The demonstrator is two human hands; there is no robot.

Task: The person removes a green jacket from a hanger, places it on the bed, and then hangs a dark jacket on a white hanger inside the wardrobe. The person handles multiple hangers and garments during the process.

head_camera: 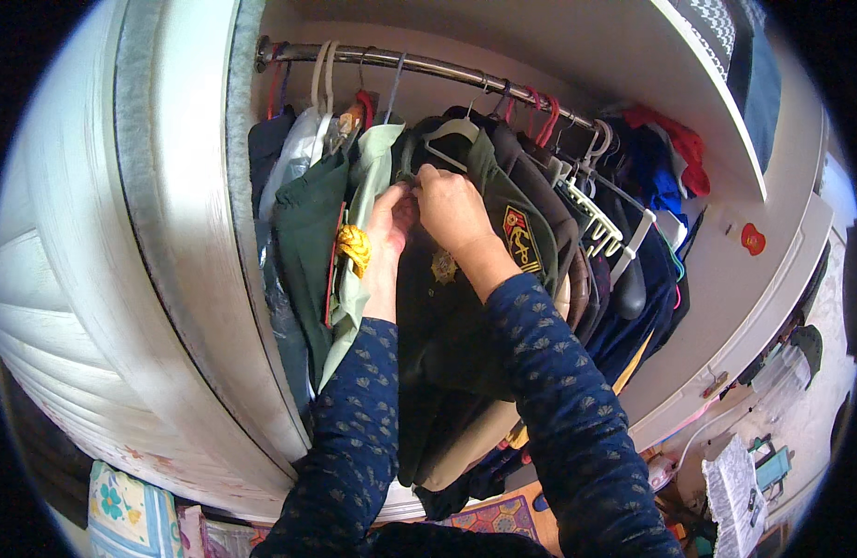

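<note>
A dark green uniform jacket (519, 188) hangs before me on a pale hanger (463, 132), with an embroidered sleeve patch (520, 240) and a metal badge (443, 268). My left hand (392, 227) and my right hand (450, 206) meet at its upper front, near the collar. Fingers of both hands pinch the jacket's fabric there; what lies between the fingertips is hidden. Just left of my left wrist hang a light green shirt (376, 167) and a gold braided cord (354, 249).
A metal rail (414, 63) spans the wardrobe, crowded with garments. Right of the jacket are brown leather coats (540, 174) and a white clip hanger (596, 216). The white wardrobe door (184, 209) stands close on the left. Below lies a patterned rug (498, 519).
</note>
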